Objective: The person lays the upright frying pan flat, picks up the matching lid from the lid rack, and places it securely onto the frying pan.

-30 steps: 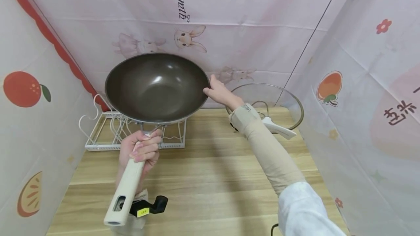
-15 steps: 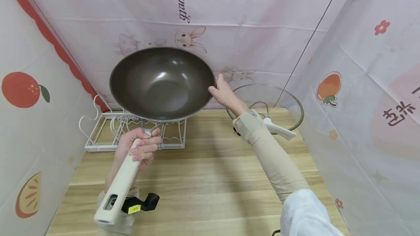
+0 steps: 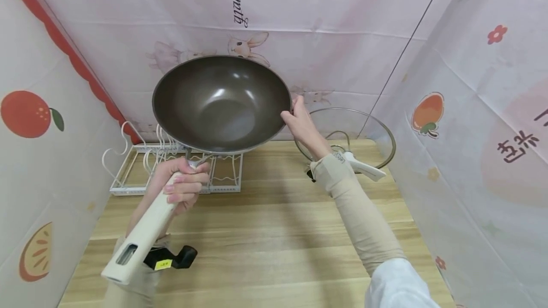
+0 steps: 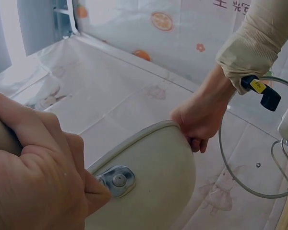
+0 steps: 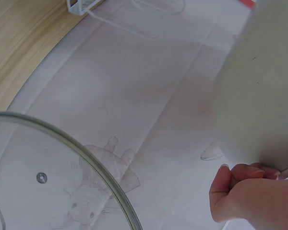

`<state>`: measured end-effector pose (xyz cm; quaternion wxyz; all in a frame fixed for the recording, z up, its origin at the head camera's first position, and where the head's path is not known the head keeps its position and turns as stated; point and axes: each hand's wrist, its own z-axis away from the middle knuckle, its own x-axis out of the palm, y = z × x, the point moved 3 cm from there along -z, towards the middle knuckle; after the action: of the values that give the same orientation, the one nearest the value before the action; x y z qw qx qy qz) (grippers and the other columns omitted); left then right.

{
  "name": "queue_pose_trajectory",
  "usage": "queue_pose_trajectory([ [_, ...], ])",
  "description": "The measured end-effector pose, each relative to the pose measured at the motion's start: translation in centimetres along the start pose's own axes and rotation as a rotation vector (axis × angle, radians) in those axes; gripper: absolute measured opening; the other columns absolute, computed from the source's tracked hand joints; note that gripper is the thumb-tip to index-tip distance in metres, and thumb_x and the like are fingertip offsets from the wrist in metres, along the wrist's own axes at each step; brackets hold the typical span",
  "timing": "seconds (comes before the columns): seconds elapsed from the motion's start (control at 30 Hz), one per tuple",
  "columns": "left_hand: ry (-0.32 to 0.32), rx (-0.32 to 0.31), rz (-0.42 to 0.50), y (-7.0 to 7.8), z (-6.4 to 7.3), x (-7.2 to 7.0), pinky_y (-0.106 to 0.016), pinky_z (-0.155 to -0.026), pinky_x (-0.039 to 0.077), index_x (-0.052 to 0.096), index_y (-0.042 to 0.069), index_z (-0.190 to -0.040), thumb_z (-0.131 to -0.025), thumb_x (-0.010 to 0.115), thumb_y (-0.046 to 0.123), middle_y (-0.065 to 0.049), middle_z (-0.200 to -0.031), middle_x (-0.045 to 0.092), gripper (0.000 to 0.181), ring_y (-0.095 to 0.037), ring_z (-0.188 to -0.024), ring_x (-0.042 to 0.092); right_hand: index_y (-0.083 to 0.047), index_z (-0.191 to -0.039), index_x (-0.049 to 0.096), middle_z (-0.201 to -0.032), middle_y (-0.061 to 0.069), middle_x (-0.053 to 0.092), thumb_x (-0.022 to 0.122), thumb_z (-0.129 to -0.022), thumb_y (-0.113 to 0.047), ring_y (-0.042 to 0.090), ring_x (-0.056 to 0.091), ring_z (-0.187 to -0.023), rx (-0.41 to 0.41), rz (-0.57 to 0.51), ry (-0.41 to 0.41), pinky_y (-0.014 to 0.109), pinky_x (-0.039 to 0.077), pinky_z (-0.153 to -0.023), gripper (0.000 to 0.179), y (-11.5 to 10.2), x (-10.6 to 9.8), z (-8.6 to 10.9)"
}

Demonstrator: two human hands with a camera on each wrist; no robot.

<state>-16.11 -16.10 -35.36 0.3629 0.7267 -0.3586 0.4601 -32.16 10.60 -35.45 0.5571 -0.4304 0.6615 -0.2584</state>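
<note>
wooden table [image 3: 257, 232] — wok [image 3: 222, 104] above, handle [image 3: 148, 224] toward near left

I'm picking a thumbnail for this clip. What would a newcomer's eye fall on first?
First, the big dark-lined wok, tilted to show its glossy inside at the centre of the head view. Next, the two hands on it: the left hand gripping its cream handle, the right hand at its right edge. Then the clear glass lid, at back right.
</note>
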Motion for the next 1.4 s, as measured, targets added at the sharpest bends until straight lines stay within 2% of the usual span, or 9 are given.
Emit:
queue_pose_trajectory([
  [0.17, -0.031, -0.014, -0.040, 0.3, -0.2, -0.1, -0.013, -0.035, 0.028, 0.043, -0.001, -0.106, -0.097, 0.029, 0.011, 0.006, -0.065, 0.023, 0.020, -0.001, -0.044, 0.024, -0.010, -0.094, 0.030, -0.087, 0.005, 0.033, 0.049, -0.083, -0.011, 0.022, 0.039, -0.082, -0.018, -0.109, 0.061, 0.030, 0.032, -0.071, 0.022, 0.0, -0.1, 1.0],
  [0.3, -0.048, -0.033, -0.039, 0.2, -0.3, -0.3, -0.013, -0.035, 0.029, 0.043, -0.001, -0.106, -0.100, 0.026, 0.014, 0.006, -0.064, 0.024, 0.023, -0.002, -0.043, 0.025, -0.011, -0.091, 0.029, -0.087, 0.004, 0.033, 0.048, -0.082, -0.006, 0.020, 0.038, -0.083, -0.027, -0.174, 0.099, 0.028, 0.032, -0.072, 0.022, 0.1, -0.1, 1.9],
  [0.53, -0.058, -0.081, -0.065, 0.0, -0.5, -0.7, -0.014, -0.034, 0.027, 0.044, 0.001, -0.103, -0.102, 0.026, 0.014, 0.005, -0.063, 0.025, 0.023, -0.003, -0.041, 0.025, -0.011, -0.090, 0.029, -0.085, 0.004, 0.032, 0.047, -0.082, -0.006, 0.020, 0.037, -0.083, -0.015, -0.197, 0.129, 0.028, 0.032, -0.073, 0.020, 0.6, -0.4, 3.0],
  [0.87, -0.070, -0.107, -0.113, 0.0, -0.6, -0.6, -0.015, -0.030, 0.022, 0.031, 0.006, -0.090, -0.100, 0.027, 0.014, 0.003, -0.061, 0.026, 0.013, -0.005, -0.040, 0.027, -0.011, -0.093, 0.032, -0.085, 0.004, 0.035, 0.048, -0.083, -0.009, 0.019, 0.038, -0.083, 0.023, -0.220, 0.165, 0.029, 0.032, -0.073, 0.019, 0.9, -0.9, 4.9],
  [1.0, -0.071, -0.122, -0.116, -0.1, -0.5, -0.6, -0.016, -0.029, 0.022, 0.028, 0.006, -0.088, -0.099, 0.028, 0.012, 0.003, -0.060, 0.026, 0.013, -0.005, -0.039, 0.028, -0.010, -0.093, 0.030, -0.083, 0.004, 0.033, 0.048, -0.084, -0.008, 0.019, 0.037, -0.078, 0.031, -0.244, 0.187, 0.030, 0.032, -0.069, 0.019, 1.0, -1.0, 6.1],
  [1.3, -0.122, -0.211, -0.142, -0.2, -0.6, -1.2, -0.017, -0.027, 0.020, 0.028, 0.007, -0.089, -0.100, 0.026, 0.015, 0.003, -0.060, 0.028, 0.014, -0.005, -0.038, 0.032, -0.011, -0.091, 0.028, -0.081, 0.003, 0.031, 0.048, -0.081, -0.003, 0.017, 0.036, -0.071, 0.061, -0.246, 0.270, 0.027, 0.032, -0.060, 0.024, 1.3, -1.5, 8.8],
  [1.4, -0.115, -0.231, -0.148, -0.2, -0.6, -1.4, -0.017, -0.026, 0.019, 0.029, 0.007, -0.089, -0.100, 0.028, 0.016, 0.004, -0.059, 0.028, 0.014, -0.006, -0.038, 0.032, -0.009, -0.091, 0.029, -0.083, 0.003, 0.032, 0.048, -0.083, -0.001, 0.016, 0.037, -0.072, 0.077, -0.245, 0.278, 0.025, 0.033, -0.060, 0.023, 1.6, -1.5, 9.5],
])
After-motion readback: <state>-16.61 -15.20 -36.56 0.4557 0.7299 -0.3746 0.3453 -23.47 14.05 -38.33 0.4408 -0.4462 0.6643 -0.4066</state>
